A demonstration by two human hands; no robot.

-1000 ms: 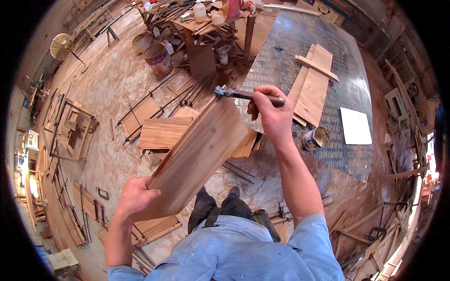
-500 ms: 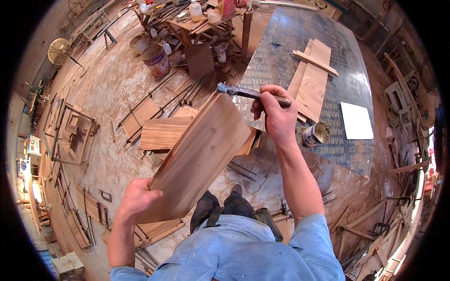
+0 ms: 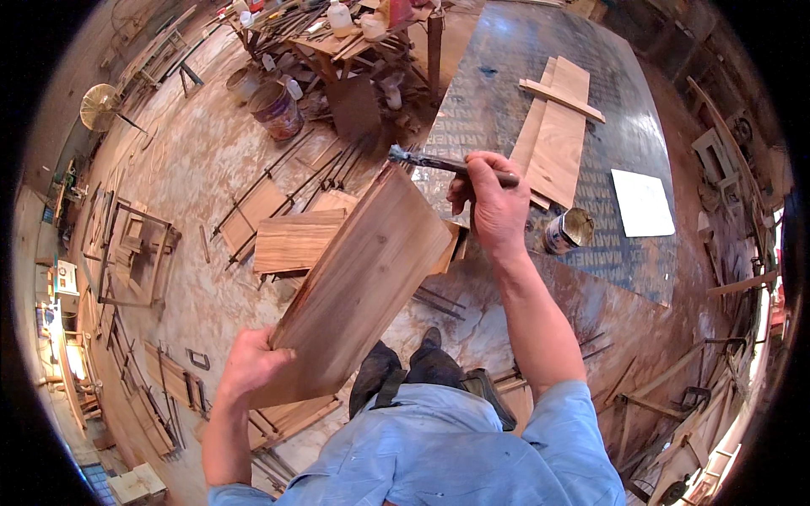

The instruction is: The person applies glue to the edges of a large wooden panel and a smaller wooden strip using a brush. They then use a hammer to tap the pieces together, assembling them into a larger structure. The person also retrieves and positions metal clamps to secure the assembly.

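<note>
My left hand (image 3: pixel 257 363) grips the near left edge of a wooden board (image 3: pixel 363 278), thumb on its face. The board is held tilted in the air, its far end pointing away from me. In my right hand (image 3: pixel 496 202) is a brush (image 3: pixel 447 164), held by its dark handle between thumb and fingers. Its bluish, clumped bristles are at the board's far left corner; whether they touch cannot be made out. An open can (image 3: pixel 569 230), its rim smeared, stands on the dark sheet to the right of my right forearm.
The large dark sheet (image 3: pixel 616 126) carries stacked planks (image 3: pixel 561 135) and a white panel (image 3: pixel 642 203). Beyond the board, more planks (image 3: pixel 295 240) and bar clamps (image 3: pixel 253 198) lie low. A bucket (image 3: pixel 276 110) stands beside a cluttered table (image 3: pixel 337 46). A wooden frame (image 3: pixel 135 253) is at left.
The brush has shifted slightly, with its handle end a little further left and its bristles still by the board's far corner. The surroundings have shifted slightly in view. Both grips are unchanged.
</note>
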